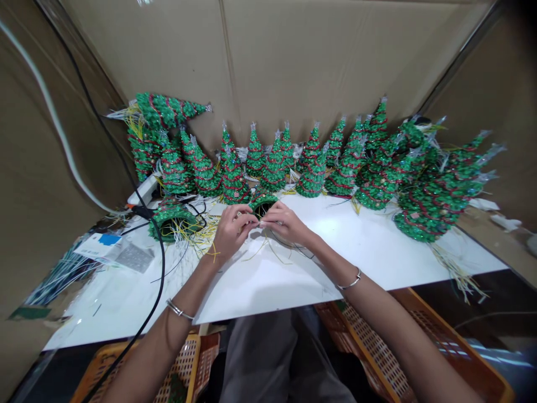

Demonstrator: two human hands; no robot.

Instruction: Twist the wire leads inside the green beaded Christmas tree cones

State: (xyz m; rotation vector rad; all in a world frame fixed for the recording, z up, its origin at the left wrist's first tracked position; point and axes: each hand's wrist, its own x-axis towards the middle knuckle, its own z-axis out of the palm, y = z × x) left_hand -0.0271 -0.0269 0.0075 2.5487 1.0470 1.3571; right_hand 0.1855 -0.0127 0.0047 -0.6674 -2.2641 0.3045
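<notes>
Green tree | lying just beyond the hands | close together, both pinching thin wires

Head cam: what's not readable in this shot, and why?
- Head view: what the left hand and right hand have at their fingertips; too small, fingers cover it.
- Head view: inside of the green tinsel cone-shaped tree behind the hands; dark, hands partly in front.
- Head view: full contents of the orange plastic basket at lower left; forearm and bottom edge cut it off.
- Head view: contents of the grey translucent packet; too blurred.
</notes>
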